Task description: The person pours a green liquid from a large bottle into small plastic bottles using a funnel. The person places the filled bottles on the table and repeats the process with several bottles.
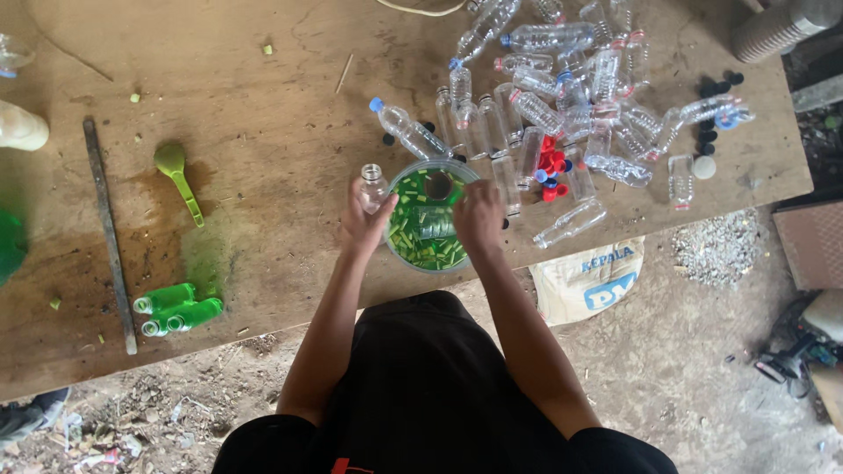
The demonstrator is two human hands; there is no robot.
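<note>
While the left hand grips a small clear uncapped plastic bottle, the right hand rests curled, holding nothing I can make out, on a round clear bowl of green bits on the worn wooden desk.

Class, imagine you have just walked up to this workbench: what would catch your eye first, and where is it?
First, the heap of clear plastic bottles on the far right of the wooden table. Next, the round bowl of green pieces at the near edge, where the left hand holds a small clear bottle and the right hand rests over the bowl. Green filled bottles lie at the near left.
</note>
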